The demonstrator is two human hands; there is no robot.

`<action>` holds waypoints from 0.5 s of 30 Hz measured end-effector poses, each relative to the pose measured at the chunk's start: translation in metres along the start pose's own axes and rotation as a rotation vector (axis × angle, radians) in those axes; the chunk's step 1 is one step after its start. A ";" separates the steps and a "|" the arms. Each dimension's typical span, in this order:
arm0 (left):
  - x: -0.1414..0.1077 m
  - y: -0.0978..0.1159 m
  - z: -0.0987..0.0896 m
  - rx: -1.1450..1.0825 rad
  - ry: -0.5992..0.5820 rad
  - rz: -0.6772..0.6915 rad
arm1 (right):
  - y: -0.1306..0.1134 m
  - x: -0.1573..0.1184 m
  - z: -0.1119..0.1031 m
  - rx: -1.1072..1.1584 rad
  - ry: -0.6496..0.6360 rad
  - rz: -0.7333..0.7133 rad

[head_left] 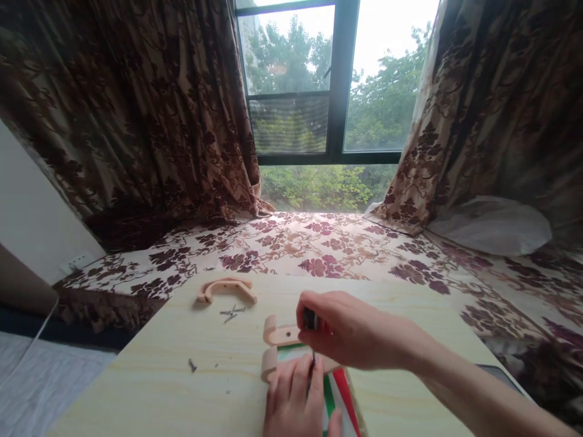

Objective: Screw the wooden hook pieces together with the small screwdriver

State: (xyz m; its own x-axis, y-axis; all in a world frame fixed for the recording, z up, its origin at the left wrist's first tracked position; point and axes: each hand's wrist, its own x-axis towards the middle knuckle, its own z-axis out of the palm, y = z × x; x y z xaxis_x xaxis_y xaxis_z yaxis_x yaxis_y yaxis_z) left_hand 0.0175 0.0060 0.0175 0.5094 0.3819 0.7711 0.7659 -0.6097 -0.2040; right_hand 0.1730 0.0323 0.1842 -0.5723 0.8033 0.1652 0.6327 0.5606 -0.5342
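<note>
My right hand [334,328] is wrapped round the dark and red handle of a screwdriver [310,319], held upright with its thin shaft pointing down. Below it, my left hand [296,394] has its fingers together, gripping a curved wooden piece [269,363] beside the shaft. The fingers hide the screwdriver tip and most of that piece. Just behind lies a second curved wooden piece [276,332] with a dark hole or screw head in it. Both pieces rest on a flat white, green and red item [347,397], partly under my left hand.
Two more curved wooden pieces [228,285] lie at the table's back left, with several screws [232,313] in front. A single screw [192,365] sits nearer on the pale wooden table [150,388]. A dark flat object [501,377] is at the right edge. Beyond is a floral-covered ledge [291,249].
</note>
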 end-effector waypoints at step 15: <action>-0.009 0.008 0.012 -0.077 0.046 -0.237 | -0.004 0.024 -0.019 -0.211 -0.305 -0.041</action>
State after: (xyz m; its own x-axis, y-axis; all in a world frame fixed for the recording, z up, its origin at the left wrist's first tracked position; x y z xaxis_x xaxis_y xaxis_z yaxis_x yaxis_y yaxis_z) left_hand 0.0236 0.0063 0.0016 0.2998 0.4895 0.8189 0.8289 -0.5586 0.0304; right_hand 0.1669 0.0529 0.2055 -0.7082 0.7004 -0.0885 0.6816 0.6457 -0.3442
